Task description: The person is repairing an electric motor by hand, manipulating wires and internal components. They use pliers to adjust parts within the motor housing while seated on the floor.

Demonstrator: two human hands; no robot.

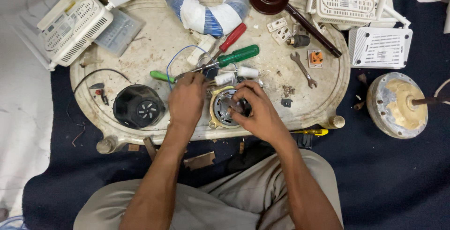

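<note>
My left hand braces the small electric motor at the near edge of the surface, while my right hand grips its front housing. I judge steady, even finger pressure keeps the white capacitor leads unstrained.

left hand on small motor | right hand fingers inside it (rim brass-coloured) | green screwdriver just behind

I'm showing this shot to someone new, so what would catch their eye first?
Both hands meet at the middle of the worn oval table, the left hand and right hand closed around a small round motor. Just behind them lie a green-handled screwdriver and a red-handled one, and a big blue-and-white wrapped ring sits at the far edge.
</note>
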